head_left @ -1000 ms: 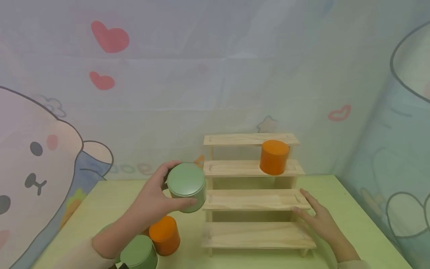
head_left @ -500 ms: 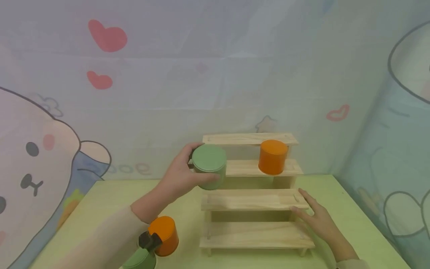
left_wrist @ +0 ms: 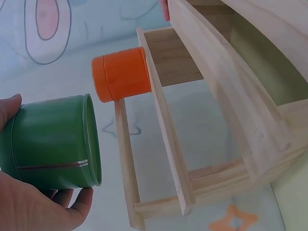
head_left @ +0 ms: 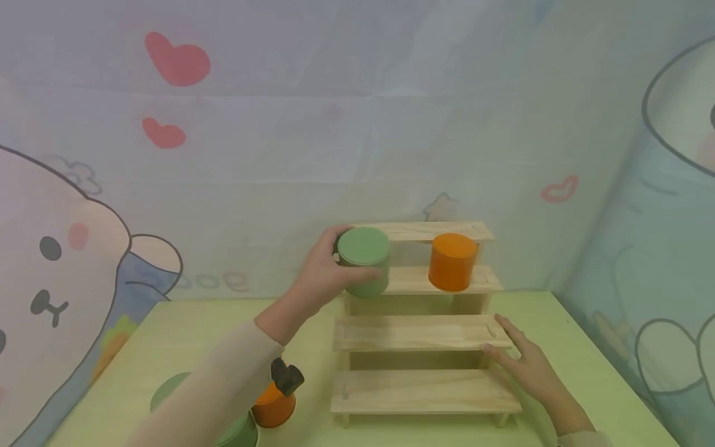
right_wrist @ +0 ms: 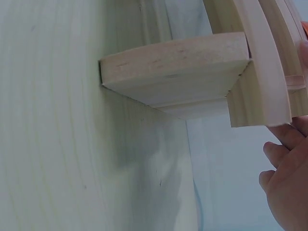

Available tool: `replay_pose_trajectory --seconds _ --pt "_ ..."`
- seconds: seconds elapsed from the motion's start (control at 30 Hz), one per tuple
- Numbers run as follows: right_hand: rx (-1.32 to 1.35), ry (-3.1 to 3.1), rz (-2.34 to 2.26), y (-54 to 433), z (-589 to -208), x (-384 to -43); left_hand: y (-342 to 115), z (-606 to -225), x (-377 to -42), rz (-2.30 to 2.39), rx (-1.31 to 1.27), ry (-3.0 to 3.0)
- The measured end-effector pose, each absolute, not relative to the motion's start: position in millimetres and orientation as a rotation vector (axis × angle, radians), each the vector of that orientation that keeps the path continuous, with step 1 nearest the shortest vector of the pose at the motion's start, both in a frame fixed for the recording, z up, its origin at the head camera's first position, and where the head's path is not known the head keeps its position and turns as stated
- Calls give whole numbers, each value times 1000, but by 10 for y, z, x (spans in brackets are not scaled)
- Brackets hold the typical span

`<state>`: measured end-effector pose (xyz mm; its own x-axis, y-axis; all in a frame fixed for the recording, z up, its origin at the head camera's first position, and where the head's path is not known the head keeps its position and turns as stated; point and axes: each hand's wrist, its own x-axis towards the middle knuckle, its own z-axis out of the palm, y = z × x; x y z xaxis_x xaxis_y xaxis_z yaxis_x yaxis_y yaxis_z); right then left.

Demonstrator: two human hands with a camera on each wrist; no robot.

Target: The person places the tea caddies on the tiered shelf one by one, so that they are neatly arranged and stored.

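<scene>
nearest the person, below and to the left of the left hand (head_left: pixel 319 271), one green tin (head_left: pixel 244 433) and a second green tin (head_left: pixel 166 388) are on the pale table (head_left: pixel 424 434), both partly covered by the light sleeve (head_left: pixel 218 388) of the left arm. beside the nearer of these, an orange tin (head_left: pixel 274 410) is on the table, overlapped in the head view by a small dark fitting (head_left: pixel 287 376) at the left wrist.

the right hand (head_left: pixel 529 366) grips the right end of a board of the four-tier wooden rack (head_left: pixel 419 332), second from the bottom; its thumb is at the front edge. the lowest board lies nearer the person than this grip.

the two hands are well apart. the left hand is clamped round a raised green tin (head_left: pixel 364 261), thumb across the front, the tin upright with its flat top facing up. the left wrist view shows it separate from the boards; in the head view it overlaps the rack's upper left end.

beyond the right hand, and to the right of the left, another orange tin (head_left: pixel 452 262) stands on the board second from the top. behind both hands hangs a pale printed backdrop (head_left: pixel 391 143) with red hearts (head_left: pixel 179 61)
</scene>
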<state>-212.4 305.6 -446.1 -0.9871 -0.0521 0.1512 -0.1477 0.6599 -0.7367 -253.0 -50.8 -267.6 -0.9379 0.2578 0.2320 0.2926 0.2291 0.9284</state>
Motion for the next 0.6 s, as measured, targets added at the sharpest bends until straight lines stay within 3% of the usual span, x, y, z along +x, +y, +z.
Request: replay_pose_trajectory --seconds 0.6 --pt "147 -2745 1226 3046 -4451 -2097 -135 -2922 -2871 -1939 -423 -2405"
